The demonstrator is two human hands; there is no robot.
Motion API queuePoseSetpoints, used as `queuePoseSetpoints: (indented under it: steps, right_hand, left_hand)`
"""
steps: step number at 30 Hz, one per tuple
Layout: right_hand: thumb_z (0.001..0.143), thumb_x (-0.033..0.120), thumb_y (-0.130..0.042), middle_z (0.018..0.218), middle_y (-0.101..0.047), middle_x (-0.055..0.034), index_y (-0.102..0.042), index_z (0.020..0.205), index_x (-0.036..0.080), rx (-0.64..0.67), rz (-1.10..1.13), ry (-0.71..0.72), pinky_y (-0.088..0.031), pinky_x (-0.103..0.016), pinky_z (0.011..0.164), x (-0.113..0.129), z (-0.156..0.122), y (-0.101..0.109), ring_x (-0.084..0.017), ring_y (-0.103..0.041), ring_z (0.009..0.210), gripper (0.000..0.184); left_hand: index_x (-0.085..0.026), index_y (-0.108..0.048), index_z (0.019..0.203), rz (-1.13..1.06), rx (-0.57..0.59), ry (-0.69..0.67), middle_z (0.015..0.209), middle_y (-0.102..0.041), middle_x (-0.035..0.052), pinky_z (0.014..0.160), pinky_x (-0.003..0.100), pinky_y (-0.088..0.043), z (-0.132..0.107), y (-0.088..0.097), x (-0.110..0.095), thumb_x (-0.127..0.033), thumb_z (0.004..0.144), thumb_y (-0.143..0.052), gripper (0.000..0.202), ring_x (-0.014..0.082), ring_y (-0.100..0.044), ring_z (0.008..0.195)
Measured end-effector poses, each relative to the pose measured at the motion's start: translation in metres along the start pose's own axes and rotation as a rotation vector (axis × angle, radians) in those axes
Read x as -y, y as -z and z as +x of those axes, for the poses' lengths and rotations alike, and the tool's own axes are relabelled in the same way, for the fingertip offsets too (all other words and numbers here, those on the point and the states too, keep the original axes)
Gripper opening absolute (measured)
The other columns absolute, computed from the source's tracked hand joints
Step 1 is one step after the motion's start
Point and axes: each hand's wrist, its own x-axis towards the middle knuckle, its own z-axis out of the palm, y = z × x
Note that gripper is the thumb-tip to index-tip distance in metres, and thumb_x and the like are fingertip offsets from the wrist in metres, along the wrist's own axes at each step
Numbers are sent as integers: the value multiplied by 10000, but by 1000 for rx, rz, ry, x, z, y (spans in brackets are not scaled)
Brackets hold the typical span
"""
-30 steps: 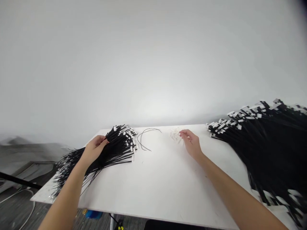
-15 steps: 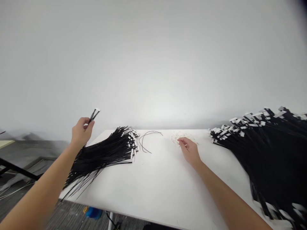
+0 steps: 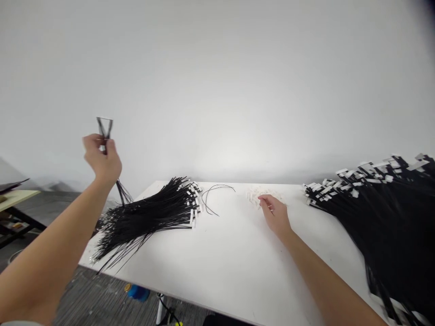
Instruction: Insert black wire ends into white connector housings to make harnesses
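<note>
My left hand [image 3: 102, 156] is raised high above the left end of the white table [image 3: 231, 258], pinched on a few thin black cables [image 3: 105, 129] whose ends stick up above my fingers and whose tails trail down to the pile. Under it lies a fanned pile of black cables with white end tabs [image 3: 152, 213]. My right hand [image 3: 275, 210] rests on the table with its fingertips curled at a small heap of white pieces [image 3: 254, 195]; whether it grips one is hidden.
A large heap of black cables with white tabs [image 3: 384, 208] covers the table's right side. Two loose curved black wires [image 3: 212, 197] lie near the table's far edge. A blue object [image 3: 137, 292] sits on the floor under the table. Another table's corner [image 3: 13, 197] shows at left.
My left hand has left the cable pile and risen up and to the left, pulling a few cables out with it. My right hand has stayed at the white pieces.
</note>
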Motion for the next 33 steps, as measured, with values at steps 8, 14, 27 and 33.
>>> queuePoseSetpoints:
  steps: [8,14,27,33]
  right_hand:
    - [811,379,-456,791,-609,-33,-614,890,195,7,42,-37,-445,-257,638,2,1,0,-143,-554,703,255]
    - [812,420,-471,711,-566,-20,-600,915,179,-5,155,-103,-440,-230,569,8,4,2,-103,-518,590,292]
    - [758,488,-527,748,-559,-15,-549,830,146,305,423,-299,-345,-160,399,28,15,17,-63,-482,512,349]
    - [756,394,-532,570,-467,42,-501,732,148,430,318,-341,-318,-152,389,27,12,8,-33,-383,413,249]
  left_hand:
    - [-140,-455,1198,10,230,-284,1015,-596,6,802,274,-391,3,4,-54,-420,875,-404,431,101,-535,797]
    - [-203,-498,1000,-919,660,179,739,-540,-3,340,191,-252,-58,-1,-146,-334,820,-491,223,33,-359,356]
    - [-167,-522,892,-1655,1767,902,548,-306,-53,373,175,-286,-241,-79,-237,-518,806,-424,374,60,-390,397]
    - [-152,-566,906,-1413,1445,626,840,-557,56,743,334,-460,-245,-86,-220,-384,758,-572,276,158,-566,767]
